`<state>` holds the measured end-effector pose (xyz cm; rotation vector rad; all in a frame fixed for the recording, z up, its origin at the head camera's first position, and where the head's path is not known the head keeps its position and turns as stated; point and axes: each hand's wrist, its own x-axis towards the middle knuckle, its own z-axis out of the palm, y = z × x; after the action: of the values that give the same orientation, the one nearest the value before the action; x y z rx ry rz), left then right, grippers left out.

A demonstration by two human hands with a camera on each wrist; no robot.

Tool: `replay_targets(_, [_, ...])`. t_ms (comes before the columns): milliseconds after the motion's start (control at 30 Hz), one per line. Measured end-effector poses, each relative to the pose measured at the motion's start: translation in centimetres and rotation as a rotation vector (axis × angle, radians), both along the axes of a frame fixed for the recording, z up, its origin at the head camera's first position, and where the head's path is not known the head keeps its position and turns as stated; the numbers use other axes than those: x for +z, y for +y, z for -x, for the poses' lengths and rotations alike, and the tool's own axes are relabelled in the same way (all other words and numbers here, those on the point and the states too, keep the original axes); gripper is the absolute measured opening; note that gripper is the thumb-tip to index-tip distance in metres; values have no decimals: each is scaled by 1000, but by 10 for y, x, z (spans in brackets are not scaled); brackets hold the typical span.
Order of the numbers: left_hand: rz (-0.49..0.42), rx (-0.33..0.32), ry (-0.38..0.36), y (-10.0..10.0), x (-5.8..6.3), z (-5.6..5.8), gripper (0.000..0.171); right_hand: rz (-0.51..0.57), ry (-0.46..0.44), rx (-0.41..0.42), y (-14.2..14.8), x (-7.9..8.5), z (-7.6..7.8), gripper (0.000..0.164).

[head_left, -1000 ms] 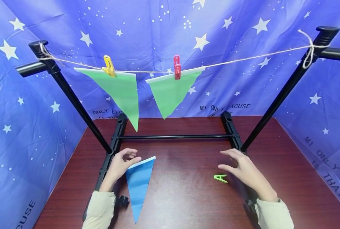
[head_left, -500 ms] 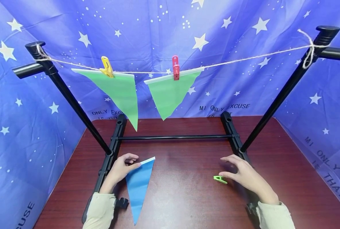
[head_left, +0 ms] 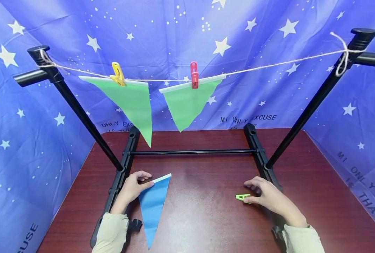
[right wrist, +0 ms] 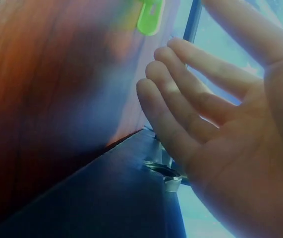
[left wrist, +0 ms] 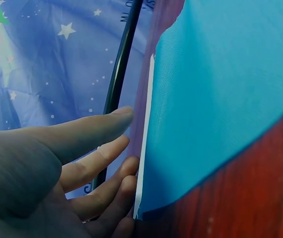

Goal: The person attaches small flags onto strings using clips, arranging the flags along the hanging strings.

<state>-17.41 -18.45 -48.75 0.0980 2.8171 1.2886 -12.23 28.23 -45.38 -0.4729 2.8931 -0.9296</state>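
Note:
A blue triangular pennant (head_left: 154, 202) with a white top strip lies on the table, its point toward the front. My left hand (head_left: 133, 188) is at its upper left corner, thumb overlapping the strip in the head view. In the left wrist view the thumb is straight and the other fingertips (left wrist: 130, 183) are right at the white edge. A light green clothespin (head_left: 242, 197) lies on the right of the table. My right hand (head_left: 268, 197) is beside it, thumb tip at its right end and fingers loosely bent. The right wrist view shows the clothespin (right wrist: 151, 17) beyond the fingertips.
A string (head_left: 269, 65) runs between two black posts (head_left: 86, 117) of a frame. On it hang two green pennants (head_left: 133, 105), one under a yellow clothespin (head_left: 118, 74), the other under a red clothespin (head_left: 194, 75). A black crossbar (head_left: 192, 152) spans low behind the hands.
My right hand has come down to the green clothespin, its fingers bending more. My left hand has shifted slightly, thumb farther over the blue pennant's strip.

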Motion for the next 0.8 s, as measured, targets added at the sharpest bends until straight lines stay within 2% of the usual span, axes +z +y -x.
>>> replay_targets(300, [117, 49, -16, 3, -1, 0, 17, -27, 7, 69, 3, -5, 1, 43])
replay_targets(633, [138, 59, -13, 5, 1, 1, 18, -16, -9, 87, 5, -7, 1, 30])
replay_targets(800, [139, 67, -38, 5, 2, 0, 16, -18, -22, 79, 4, -7, 2, 28])
